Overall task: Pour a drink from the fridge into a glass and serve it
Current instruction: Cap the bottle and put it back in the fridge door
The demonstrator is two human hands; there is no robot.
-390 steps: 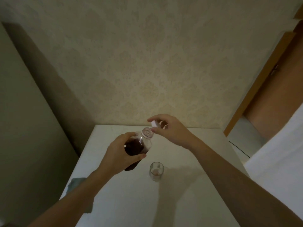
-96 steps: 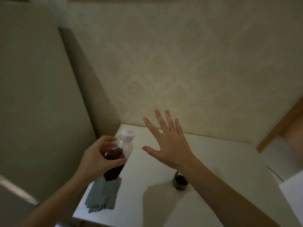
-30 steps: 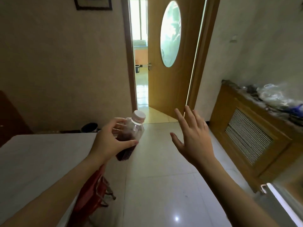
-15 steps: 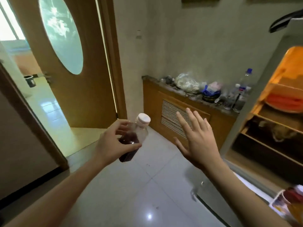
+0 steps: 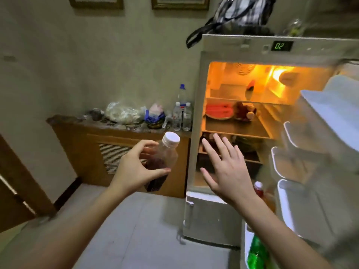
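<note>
Capped bottle [image 5: 163, 162] of dark drink is gripped mid-body by left hand [image 5: 134, 169], before the open fridge [image 5: 240, 47]. Right hand [image 5: 227, 171] is spread, empty. Judged light, thin-walled, squeezable; best held mid-body.

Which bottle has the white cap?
The dark-drink bottle held in the left hand. The clear bottles on the cabinet have blue caps, and the door bottle has a red one.
</note>
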